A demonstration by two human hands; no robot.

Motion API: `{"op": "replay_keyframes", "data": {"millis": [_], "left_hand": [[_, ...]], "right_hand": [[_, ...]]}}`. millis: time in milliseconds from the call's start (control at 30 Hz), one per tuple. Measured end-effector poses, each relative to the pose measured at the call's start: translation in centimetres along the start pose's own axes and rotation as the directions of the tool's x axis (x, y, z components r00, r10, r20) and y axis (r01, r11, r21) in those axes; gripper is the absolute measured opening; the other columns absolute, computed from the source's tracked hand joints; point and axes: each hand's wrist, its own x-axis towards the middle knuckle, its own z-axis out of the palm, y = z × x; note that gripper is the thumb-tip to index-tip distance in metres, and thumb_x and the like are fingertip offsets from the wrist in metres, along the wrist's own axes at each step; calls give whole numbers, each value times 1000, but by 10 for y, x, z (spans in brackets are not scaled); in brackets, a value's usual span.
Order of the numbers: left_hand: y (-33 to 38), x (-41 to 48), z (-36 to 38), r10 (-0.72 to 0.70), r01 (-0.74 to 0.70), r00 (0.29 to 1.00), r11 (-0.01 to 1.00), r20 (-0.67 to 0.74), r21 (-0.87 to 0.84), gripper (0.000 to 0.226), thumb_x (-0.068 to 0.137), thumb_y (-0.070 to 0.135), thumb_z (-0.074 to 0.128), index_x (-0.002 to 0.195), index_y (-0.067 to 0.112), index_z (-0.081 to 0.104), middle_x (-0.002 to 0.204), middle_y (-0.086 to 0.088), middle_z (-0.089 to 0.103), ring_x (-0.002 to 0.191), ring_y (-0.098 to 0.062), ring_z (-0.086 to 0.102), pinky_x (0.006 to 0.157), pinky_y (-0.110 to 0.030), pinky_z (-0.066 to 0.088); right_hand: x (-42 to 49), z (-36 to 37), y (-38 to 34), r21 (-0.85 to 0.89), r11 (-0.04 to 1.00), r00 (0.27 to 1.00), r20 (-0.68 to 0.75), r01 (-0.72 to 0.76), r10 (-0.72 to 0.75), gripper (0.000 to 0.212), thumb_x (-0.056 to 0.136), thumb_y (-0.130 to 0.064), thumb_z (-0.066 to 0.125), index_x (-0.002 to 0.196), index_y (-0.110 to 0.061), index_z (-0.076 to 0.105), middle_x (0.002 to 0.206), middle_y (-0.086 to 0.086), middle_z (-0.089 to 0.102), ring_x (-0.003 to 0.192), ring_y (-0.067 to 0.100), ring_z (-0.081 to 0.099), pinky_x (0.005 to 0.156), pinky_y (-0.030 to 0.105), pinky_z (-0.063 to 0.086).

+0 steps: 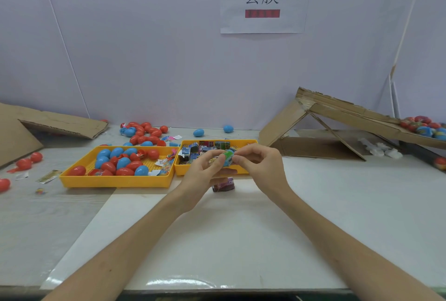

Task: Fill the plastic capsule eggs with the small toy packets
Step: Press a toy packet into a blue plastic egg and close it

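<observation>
Both my hands meet just in front of the right yellow tray [212,170], which holds several small toy packets [193,153]. My left hand [204,172] and my right hand [258,165] pinch a green and blue toy packet [228,157] between their fingertips. Whether a capsule half lies under the packet I cannot tell. A dark purple packet [224,184] lies on the table under my hands. The left yellow tray [115,180] holds several red and blue capsule eggs [120,160].
Loose red and blue eggs [144,132] lie behind the trays and at the table's left edge. A folded cardboard ramp [337,117] stands at the right, with filled eggs [424,126] on its far end. Flat cardboard [48,122] lies at the left. A wall closes the back.
</observation>
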Motion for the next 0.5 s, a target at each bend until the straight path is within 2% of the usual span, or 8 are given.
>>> {"op": "replay_keyframes", "data": {"millis": [133, 233, 367, 500], "left_hand": [[0, -1, 1, 2, -2, 1000, 1000, -15, 8, 44, 90, 39, 59, 127, 17, 59, 111, -6, 76, 103, -24, 74, 77, -26, 59], [1, -1, 1, 9, -8, 1000, 1000, -23, 30, 39, 92, 38, 58, 126, 18, 59, 108, -6, 77, 101, -22, 74, 75, -24, 58], [-1, 0, 0, 21, -20, 999, 998, -31, 59, 31, 100, 29, 57, 128, 18, 60, 109, -7, 76, 100, -25, 74, 80, -27, 60], [2, 0, -1, 66, -62, 997, 994, -34, 95, 37, 92, 35, 62, 126, 23, 64, 109, -6, 75, 98, -25, 73, 85, -35, 61]], "right_hand": [[1, 0, -1, -24, 999, 999, 37, -24, 25, 5, 83, -8, 79, 86, -7, 76, 82, 4, 74, 78, 22, 73, 75, 35, 60], [2, -1, -1, -33, 998, 994, 90, -57, 60, 6, 88, -8, 75, 84, -13, 73, 81, 0, 71, 75, 22, 70, 73, 36, 59], [2, -1, 1, -106, 993, 987, 148, -47, 63, 8, 92, -8, 70, 86, -14, 68, 93, -3, 65, 86, 23, 69, 80, 44, 59], [4, -2, 0, -124, 992, 982, 179, -33, 55, 12, 93, -5, 67, 86, -15, 65, 101, 2, 63, 95, 24, 66, 87, 45, 57]]}}
